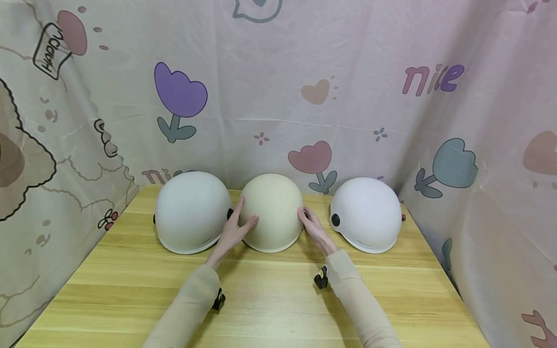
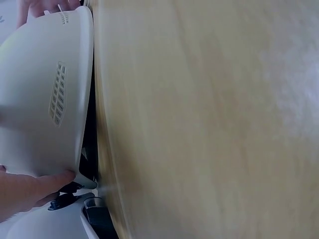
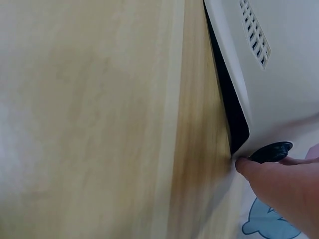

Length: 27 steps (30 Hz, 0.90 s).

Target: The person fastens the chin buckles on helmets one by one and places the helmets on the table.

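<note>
A cream helmet (image 1: 273, 205) stands dome-up on the table in the middle of a row, held from both sides. My left hand (image 1: 232, 234) grips its left side, fingers spread and thumb on the front of the shell. In the left wrist view that thumb (image 2: 57, 180) lies at the lower corner of the cream helmet (image 2: 35, 99), below its vent slots. On the opposite side my right hand (image 1: 316, 229) holds the shell. The right wrist view shows the thumb (image 3: 269, 175) at the rim beside a black round knob (image 3: 271, 152); most of the other fingers are hidden.
A greyish-white helmet (image 1: 191, 212) sits close on the left, near my left hand. Farther right stands a white helmet (image 1: 367, 212) with a black side knob (image 1: 335, 220). All rest along the back of the wooden table (image 1: 278, 309), before a printed curtain (image 1: 261, 87).
</note>
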Tool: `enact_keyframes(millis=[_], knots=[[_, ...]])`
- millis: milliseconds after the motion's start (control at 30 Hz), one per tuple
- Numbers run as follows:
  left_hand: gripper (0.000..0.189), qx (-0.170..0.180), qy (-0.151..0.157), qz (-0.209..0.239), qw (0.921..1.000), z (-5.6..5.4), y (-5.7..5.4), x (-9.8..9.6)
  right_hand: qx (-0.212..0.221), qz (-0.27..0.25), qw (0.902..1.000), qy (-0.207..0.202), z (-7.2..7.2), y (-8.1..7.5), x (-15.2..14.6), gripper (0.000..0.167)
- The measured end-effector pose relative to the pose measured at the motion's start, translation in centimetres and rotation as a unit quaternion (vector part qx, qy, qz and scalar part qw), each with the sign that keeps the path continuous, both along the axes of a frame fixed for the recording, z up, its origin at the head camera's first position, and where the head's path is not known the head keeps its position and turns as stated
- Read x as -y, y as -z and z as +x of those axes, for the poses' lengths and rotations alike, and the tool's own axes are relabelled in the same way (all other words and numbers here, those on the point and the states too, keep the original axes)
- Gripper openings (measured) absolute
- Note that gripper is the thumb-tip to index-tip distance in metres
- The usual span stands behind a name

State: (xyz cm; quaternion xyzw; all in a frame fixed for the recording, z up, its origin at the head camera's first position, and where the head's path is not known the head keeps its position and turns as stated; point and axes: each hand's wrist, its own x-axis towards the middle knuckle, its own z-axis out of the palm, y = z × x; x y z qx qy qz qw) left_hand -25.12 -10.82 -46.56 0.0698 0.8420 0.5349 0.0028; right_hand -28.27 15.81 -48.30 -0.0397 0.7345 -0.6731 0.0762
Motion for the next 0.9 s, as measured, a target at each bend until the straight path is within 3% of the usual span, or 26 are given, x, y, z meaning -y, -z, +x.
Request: enact_keyframes(millis=[500, 733, 900], knots=[[0.087, -0.006, -0.013, 0.002, 0.9999, 0.9, -0.6, -0.1, -0.031, 0.018, 0.9993, 0.010, 1.1, -1.0, 0.1, 0.072], [0.088, -0.016, -0.012, 0.004, 0.9998, 1.6, -0.9, -0.3, -0.043, 0.066, 0.9961, 0.038, 2.1, -1.7, -0.2, 0.078], [0.087, -0.027, -0.012, 0.014, 0.9995, 2.3, -1.2, -0.4, -0.074, 0.085, 0.9923, 0.051, 2.8, -2.0, -0.6, 0.074]])
